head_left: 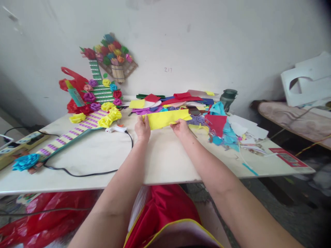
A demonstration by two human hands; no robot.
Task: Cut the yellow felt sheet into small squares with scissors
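A strip of yellow crepe paper (pixel 165 119) is stretched between my two hands above the middle of the table. My left hand (pixel 142 128) pinches its left end, thumb on top. With thumb and fingers closed, my right hand (pixel 180 127) grips the lower edge near the right end. Just left of my left hand lies a white glue gun (pixel 116 129) with a black cord. Beyond the strip is a pile of coloured paper sheets (pixel 181 98). Red and blue scraps (pixel 216 124) lie to the right of my right hand.
A flower-trimmed guitar-shaped craft (pixel 74 133) lies at the left, near a power strip (pixel 23 146). Another flower-covered piece (pixel 103 93) leans on the wall. A dark bottle (pixel 229 99) stands at the back right. The white table's front edge (pixel 168 181) is close to my body.
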